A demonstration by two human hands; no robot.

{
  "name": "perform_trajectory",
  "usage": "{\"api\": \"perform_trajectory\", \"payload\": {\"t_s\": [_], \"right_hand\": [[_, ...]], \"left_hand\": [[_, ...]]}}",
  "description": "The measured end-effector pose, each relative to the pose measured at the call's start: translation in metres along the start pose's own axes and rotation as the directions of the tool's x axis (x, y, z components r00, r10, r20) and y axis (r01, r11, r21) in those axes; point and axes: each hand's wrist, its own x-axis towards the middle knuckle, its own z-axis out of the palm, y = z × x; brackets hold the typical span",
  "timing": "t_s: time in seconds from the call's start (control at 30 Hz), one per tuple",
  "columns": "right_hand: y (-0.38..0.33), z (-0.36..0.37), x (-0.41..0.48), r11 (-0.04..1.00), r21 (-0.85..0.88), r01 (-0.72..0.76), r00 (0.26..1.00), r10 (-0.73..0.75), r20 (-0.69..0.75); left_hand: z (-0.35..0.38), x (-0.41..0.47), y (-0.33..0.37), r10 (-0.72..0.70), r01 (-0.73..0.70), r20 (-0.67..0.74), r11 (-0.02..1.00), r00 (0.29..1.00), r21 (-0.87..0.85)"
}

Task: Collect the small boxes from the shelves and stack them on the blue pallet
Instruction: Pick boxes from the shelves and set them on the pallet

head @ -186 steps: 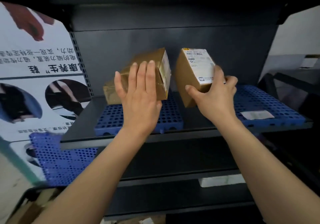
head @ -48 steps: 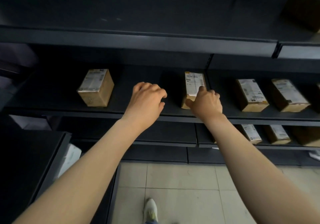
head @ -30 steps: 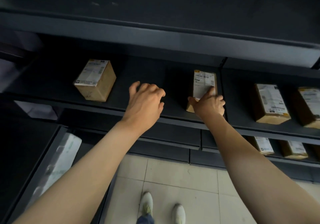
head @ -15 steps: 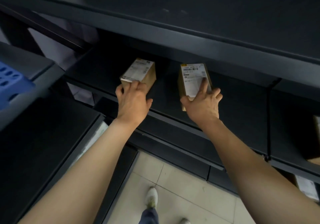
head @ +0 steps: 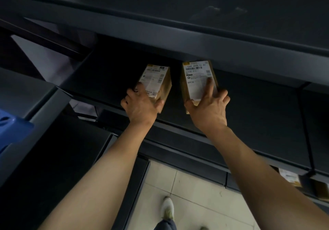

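Dark shelf (head: 258,105): fingers (head: 209,87) atop right box (head: 197,80).

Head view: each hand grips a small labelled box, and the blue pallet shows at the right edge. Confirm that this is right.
One detail is wrong. The head view shows the blue pallet at the left edge, not the right. The rest stands: the left hand has its grip on the left box and the right hand on the right box, both labelled.

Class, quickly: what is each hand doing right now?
Left hand: closed on the left box.
Right hand: closed on the right box.
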Motion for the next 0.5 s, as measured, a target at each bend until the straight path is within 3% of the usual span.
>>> {"api": "perform_trajectory", "payload": {"t_s": [0.17,0.5], "right_hand": [[0.001,-0.002,-0.006,1.000,0.002,-0.013,1.000,0.013,0.013],[0.017,-0.023,-0.053,0.995,-0.075,0.069,0.996,-0.065,0.062]], "left_hand": [[-0.007,-0.008,0.005,0.001,-0.004,-0.041,0.998,0.999,-0.059],[-0.056,-0.102,0.010,0.130,-0.112,-0.300,0.991,0.945,0.076]]}}
